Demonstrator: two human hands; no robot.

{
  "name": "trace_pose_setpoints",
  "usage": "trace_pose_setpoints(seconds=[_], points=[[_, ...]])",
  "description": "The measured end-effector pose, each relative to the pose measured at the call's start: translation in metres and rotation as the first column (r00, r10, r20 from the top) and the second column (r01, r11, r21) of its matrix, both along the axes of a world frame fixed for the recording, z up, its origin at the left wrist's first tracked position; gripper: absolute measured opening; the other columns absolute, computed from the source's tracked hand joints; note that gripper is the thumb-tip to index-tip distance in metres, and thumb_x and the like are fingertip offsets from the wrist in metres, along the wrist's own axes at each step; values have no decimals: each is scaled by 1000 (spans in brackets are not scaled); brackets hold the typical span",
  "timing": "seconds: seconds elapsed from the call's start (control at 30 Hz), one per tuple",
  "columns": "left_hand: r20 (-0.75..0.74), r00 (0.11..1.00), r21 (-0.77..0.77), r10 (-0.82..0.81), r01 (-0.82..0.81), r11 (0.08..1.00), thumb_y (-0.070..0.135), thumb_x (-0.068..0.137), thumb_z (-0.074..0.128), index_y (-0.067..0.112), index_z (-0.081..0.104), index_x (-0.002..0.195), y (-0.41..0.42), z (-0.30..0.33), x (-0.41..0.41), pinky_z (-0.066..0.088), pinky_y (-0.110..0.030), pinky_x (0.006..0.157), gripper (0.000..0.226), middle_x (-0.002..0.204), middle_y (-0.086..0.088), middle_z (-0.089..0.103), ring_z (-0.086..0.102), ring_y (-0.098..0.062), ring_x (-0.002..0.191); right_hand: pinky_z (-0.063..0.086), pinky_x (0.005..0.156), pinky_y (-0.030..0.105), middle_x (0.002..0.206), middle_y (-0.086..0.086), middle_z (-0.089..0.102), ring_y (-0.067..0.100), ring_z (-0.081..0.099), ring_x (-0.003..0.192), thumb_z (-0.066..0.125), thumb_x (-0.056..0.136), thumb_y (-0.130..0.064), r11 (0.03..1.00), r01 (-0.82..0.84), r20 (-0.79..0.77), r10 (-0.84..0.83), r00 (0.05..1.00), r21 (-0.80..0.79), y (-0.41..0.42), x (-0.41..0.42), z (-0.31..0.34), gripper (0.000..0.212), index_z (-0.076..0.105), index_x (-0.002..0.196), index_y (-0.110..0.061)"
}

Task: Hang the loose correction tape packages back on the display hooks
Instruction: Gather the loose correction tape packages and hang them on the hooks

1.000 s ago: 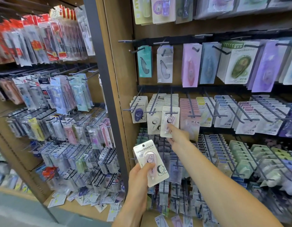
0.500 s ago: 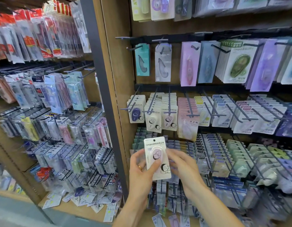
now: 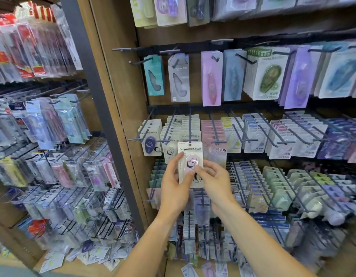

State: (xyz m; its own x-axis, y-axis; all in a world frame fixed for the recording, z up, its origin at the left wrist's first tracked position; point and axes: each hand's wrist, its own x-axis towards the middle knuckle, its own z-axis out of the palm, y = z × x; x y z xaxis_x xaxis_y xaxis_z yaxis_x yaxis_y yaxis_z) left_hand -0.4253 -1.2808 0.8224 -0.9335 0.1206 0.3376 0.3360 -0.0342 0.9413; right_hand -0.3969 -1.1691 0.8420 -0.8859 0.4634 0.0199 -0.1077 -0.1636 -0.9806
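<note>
A white correction tape package (image 3: 190,156) with a pink dispenser and a cartoon print is held upright in front of the middle row of hooks. My left hand (image 3: 174,182) grips its left edge and back, thumb on the front. My right hand (image 3: 214,180) pinches its lower right part. The package's top hole sits just below the tip of a dark display hook (image 3: 190,139) that carries matching white packages (image 3: 190,126). Neighbouring hooks hold similar white packs (image 3: 152,140) and pink packs (image 3: 213,128).
Rows of hooks with correction tapes fill the right bay, with a wooden side panel (image 3: 121,116) and grey upright (image 3: 93,96) on its left. The left bay holds pens in clear packs (image 3: 63,172). Loose packages (image 3: 97,254) lie on the bottom shelf.
My right hand left the hung pack and joined the left hand on the white package. Both hands have raised the package to the tip of the hook.
</note>
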Motion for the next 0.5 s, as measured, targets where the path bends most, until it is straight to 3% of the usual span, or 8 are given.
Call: trace_pose_setpoints(seconds=[0.23, 0.33, 0.4, 0.5], points=[[26, 1000, -27, -12, 12, 1000, 20, 100, 70, 41, 54, 146, 8, -6, -19, 53, -40, 110, 53, 147, 17, 56, 59, -6, 131, 52, 64, 12, 99, -2, 78, 1, 73, 82, 72, 95, -12, 997, 81, 28, -81, 996, 3, 4, -15, -2, 15, 71, 110, -17], [4, 998, -212, 67, -64, 975, 27, 102, 67, 42, 48, 150, 13, -1, -36, 50, -44, 110, 54, 147, 4, 57, 59, -20, 129, 47, 66, 19, 98, -3, 73, 4, 66, 83, 78, 91, -21, 988, 153, 109, -150, 983, -17, 4, -35, -1, 18, 70, 106, -17], [-48, 996, -366, 74, -86, 926, 32, 105, 60, 40, 38, 158, 16, 3, -47, 44, -45, 116, 58, 157, 0, 51, 50, -24, 142, 52, 75, 29, 107, 1, 74, 15, 68, 90, 82, 87, -24, 974, 212, 171, -196, 966, -79, 2, -54, -1, 20, 74, 102, -15], [-119, 990, -585, 73, -129, 801, 43, 109, 47, 38, 24, 164, 19, 5, -60, 47, -44, 108, 59, 154, -9, 54, 53, -30, 138, 59, 92, 43, 118, 4, 74, 26, 70, 99, 87, 81, -30, 941, 272, 233, -224, 946, -200, -3, -76, 0, 52, 68, 128, -19]])
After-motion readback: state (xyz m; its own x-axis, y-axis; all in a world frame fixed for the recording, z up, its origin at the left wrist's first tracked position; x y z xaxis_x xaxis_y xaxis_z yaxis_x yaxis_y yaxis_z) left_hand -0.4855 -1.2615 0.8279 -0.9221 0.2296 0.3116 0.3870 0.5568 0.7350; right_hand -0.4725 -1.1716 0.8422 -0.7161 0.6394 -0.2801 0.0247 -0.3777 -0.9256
